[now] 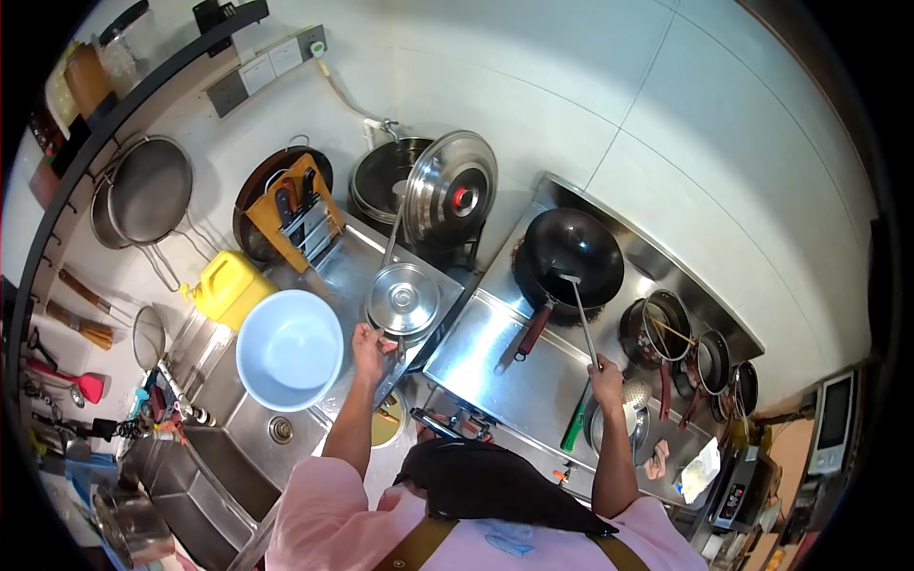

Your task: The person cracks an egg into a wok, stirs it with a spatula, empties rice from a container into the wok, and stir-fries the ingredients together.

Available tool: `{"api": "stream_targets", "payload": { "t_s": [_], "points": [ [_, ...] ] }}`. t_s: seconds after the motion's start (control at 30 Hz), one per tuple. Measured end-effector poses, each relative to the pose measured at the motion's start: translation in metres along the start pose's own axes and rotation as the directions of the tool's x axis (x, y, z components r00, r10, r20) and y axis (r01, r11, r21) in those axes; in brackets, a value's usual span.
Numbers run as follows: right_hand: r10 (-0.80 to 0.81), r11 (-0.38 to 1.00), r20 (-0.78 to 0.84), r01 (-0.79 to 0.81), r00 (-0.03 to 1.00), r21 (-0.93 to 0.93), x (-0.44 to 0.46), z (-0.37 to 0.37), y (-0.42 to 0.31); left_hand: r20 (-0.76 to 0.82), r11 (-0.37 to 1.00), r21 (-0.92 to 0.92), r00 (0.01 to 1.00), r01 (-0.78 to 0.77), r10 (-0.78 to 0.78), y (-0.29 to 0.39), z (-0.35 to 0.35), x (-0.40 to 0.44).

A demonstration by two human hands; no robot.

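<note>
My right hand point(607, 379) is wrapped round the handle of a long metal wok spatula point(585, 319). The spatula's head lies inside a black wok point(574, 249), which rests on the stove with its dark red handle pointing towards me. My left hand point(369, 350) is beside a small lidded metal pot point(403, 298) at the counter's edge; its fingers are loosely bent and apart, close to the pot's handle, and I see nothing held in them. Whether they touch the pot I cannot tell.
Left of the pot stand a light-blue basin point(289, 349), a yellow jug point(228, 288) and a knife block point(303, 221). A large pot with a tilted lid point(451, 188) is behind. Several small pans point(711, 362) line the stove's right. A green-handled tool point(575, 423) lies nearer me.
</note>
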State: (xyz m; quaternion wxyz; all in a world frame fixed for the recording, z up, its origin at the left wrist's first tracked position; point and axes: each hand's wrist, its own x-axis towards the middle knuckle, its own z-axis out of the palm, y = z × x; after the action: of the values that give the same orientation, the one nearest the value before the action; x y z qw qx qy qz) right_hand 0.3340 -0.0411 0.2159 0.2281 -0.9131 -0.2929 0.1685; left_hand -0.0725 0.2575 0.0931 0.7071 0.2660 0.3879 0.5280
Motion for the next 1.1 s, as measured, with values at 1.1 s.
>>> {"api": "stream_targets", "payload": {
  "t_s": [1.1],
  "points": [
    [-0.494,0.773,-0.231,0.545,0.838,0.323,0.121,0.145,0.131,-0.37,0.513,0.367,0.384,-0.776,0.846,0.701,0.065,-0.311]
  ]
}}
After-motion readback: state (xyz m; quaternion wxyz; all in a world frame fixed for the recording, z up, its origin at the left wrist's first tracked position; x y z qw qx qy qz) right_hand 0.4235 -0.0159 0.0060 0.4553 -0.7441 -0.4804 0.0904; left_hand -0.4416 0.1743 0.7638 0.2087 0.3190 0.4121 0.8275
